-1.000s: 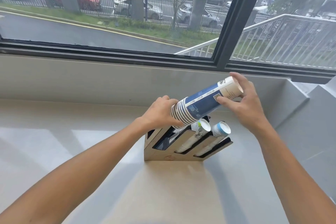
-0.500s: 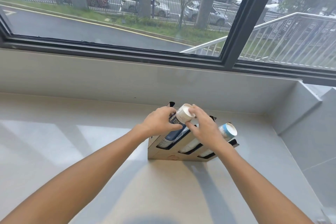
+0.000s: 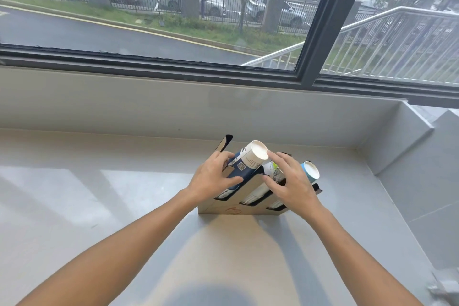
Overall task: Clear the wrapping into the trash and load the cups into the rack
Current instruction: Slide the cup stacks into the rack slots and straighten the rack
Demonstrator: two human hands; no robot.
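Observation:
A slanted cup rack (image 3: 223,208) with three slots stands on the light counter. A stack of blue-and-white paper cups (image 3: 248,160) lies in its left slot, base end up. My left hand (image 3: 213,179) rests around this stack's lower part, thumb across the blue side. A green-printed stack (image 3: 272,169) fills the middle slot and a light-blue stack (image 3: 310,170) the right one. My right hand (image 3: 290,184) hovers over the middle stack with fingers spread, holding nothing. No wrapping or trash bin is in view.
The counter (image 3: 99,194) runs to a low wall under a wide window (image 3: 173,20). At the right the counter ends at a raised grey ledge (image 3: 397,136). A crumpled grey object (image 3: 444,288) sits at the bottom right corner.
The blue cup stack was held in the air by both hands, then slid down into the rack's left slot. My right hand has let go and moved over the middle stack.

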